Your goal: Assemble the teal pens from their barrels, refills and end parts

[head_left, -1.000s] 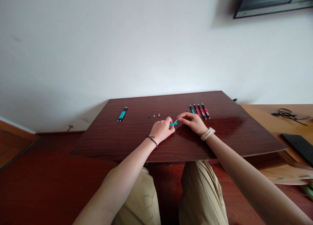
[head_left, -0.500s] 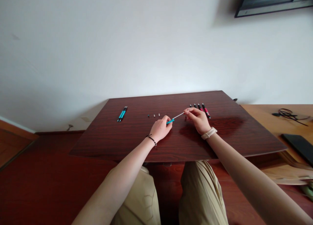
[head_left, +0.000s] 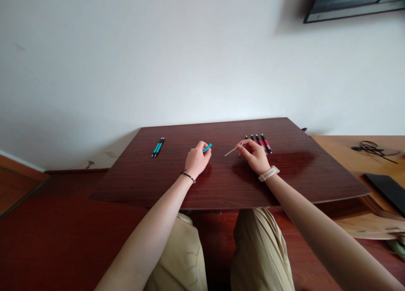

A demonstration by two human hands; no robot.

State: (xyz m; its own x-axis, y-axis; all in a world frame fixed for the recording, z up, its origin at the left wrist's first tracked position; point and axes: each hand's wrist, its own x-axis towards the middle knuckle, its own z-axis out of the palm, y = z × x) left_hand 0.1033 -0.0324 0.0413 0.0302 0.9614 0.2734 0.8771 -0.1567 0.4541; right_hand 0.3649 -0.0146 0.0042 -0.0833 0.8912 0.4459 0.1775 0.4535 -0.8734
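Observation:
My left hand [head_left: 198, 158] is closed around a blue pen barrel [head_left: 207, 148], whose end sticks out past the fingers to the right. Between the fingertips of my right hand [head_left: 254, 152] is a thin white pen refill [head_left: 230, 152], its tip pointing down and left. A gap separates the refill from the barrel. Two blue-and-black pens [head_left: 158, 147] lie side by side on the left of the table. Behind my right hand lie several red-and-black pens [head_left: 266, 143], partly covered by it. The small pen parts on the tabletop are now hidden behind my left hand.
The dark wood table [head_left: 177, 189] stands against a white wall. To its right a lighter wooden surface [head_left: 341, 149] holds a coiled black cable [head_left: 373, 149] and a flat black object [head_left: 387, 192]. A screen [head_left: 357, 6] hangs at upper right.
My left hand has moved left and slightly away from me with the blue barrel, covering the small parts. The refill has come apart from the barrel and stays in my right hand.

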